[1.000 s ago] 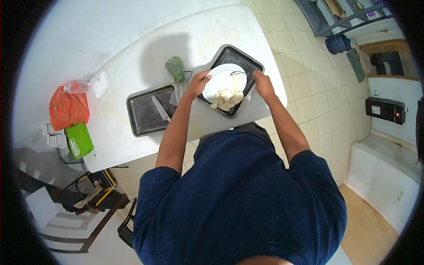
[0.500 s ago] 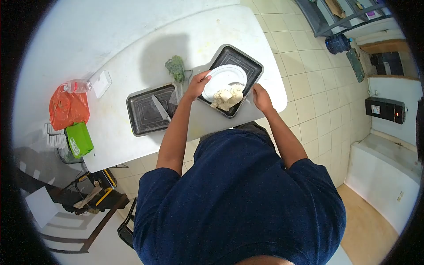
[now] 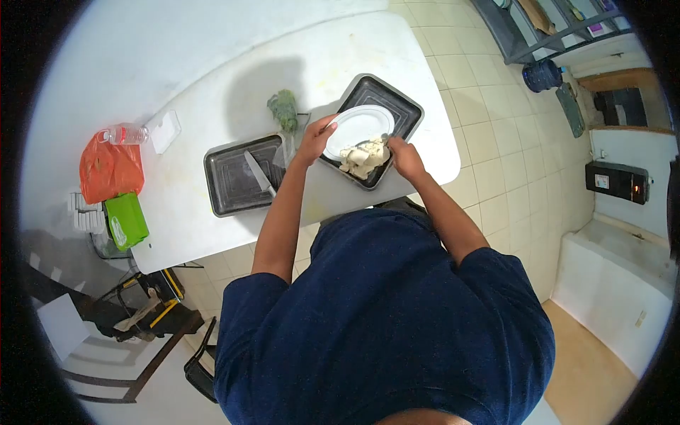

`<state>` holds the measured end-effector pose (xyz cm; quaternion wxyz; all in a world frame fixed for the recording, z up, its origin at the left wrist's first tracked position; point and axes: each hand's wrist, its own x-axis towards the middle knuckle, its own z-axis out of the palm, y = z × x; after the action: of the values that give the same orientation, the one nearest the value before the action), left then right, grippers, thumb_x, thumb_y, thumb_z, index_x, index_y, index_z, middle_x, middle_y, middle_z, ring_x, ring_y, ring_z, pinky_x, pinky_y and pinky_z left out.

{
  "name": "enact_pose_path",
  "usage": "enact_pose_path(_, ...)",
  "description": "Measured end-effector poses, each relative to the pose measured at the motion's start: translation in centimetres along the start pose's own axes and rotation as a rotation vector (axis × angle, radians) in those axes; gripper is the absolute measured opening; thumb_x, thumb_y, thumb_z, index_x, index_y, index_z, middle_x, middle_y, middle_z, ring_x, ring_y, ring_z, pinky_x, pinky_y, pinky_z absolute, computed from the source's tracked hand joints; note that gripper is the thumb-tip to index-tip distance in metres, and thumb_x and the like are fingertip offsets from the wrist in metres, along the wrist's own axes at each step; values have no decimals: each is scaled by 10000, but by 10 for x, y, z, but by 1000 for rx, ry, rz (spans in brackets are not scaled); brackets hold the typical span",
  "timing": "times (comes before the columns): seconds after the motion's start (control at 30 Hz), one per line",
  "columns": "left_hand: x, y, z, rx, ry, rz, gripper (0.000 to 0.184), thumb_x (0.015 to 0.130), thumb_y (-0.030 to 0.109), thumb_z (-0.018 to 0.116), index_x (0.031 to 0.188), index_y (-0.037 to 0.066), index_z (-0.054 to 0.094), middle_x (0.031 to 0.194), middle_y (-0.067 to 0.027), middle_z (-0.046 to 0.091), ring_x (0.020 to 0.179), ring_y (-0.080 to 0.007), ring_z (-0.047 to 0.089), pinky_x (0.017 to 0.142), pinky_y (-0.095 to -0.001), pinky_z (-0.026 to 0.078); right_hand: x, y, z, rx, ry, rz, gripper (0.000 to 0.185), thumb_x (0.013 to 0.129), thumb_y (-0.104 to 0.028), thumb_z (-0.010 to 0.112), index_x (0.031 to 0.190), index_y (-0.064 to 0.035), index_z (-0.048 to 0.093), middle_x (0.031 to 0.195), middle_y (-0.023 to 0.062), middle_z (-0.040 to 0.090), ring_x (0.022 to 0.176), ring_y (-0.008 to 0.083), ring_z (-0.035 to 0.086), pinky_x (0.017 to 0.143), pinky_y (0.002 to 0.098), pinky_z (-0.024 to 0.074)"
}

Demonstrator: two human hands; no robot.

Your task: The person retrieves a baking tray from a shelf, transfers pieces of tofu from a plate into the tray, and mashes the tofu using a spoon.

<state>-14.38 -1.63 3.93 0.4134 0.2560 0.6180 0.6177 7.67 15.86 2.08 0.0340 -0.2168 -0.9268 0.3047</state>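
My left hand (image 3: pixel 315 140) is closed on the left rim of a white plate (image 3: pixel 360 126), which tilts toward me over a dark baking tray (image 3: pixel 404 99). Pale cream, soft-looking lumps of food (image 3: pixel 363 159) lie at the plate's near edge and over the tray; where plate ends and tray begins under them is hidden. At the right edge of the lumps, my right hand (image 3: pixel 405 157) is closed on a thin metal utensil, mostly covered by the fingers; I cannot tell whether it is a spoon or a fork.
Left of my forearm, a second dark tray (image 3: pixel 227 185) holds a knife (image 3: pixel 258 171). Bagged broccoli-like greens (image 3: pixel 283 110) lie behind it. At the white table's (image 3: pixel 177 219) left end are an orange bag (image 3: pixel 110 170), a plastic bottle (image 3: pixel 127 134) and a green pack (image 3: pixel 127 221).
My right hand has moved left with the utensil, up to the food. The plate now tilts more steeply toward me, still in my left hand.
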Motion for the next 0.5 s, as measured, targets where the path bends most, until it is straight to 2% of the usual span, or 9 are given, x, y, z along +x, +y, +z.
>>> enact_pose_path(0.23, -1, 6, -1, 7, 22, 6, 316, 962, 136, 529, 1242, -2, 577, 1116, -57, 652, 1005, -112, 573, 896, -260, 436, -14, -5, -9, 27, -41, 16, 151, 848, -42, 476, 988, -43, 533, 958, 181, 555, 918, 394, 554, 758, 473, 434)
enact_pose_path(0.33, 2, 8, 0, 24, 10, 16, 317, 962, 145, 530, 1239, 1, 581, 1117, -56, 652, 1006, -109, 572, 896, -260, 435, 1, -18, -16, 170, 84, -102, 108, 863, -30, 464, 963, -22, 503, 940, 192, 540, 919, 405, 545, 752, 468, 439)
enact_pose_path(0.5, 9, 9, 0, 61, -16, 0, 326, 960, 157, 534, 1243, 2, 580, 1123, -53, 648, 1007, -105, 567, 901, -261, 434, 32, -37, -13, 215, 84, -187, 172, 867, -20, 456, 1033, -11, 501, 986, 203, 521, 938, 407, 541, 764, 455, 452)
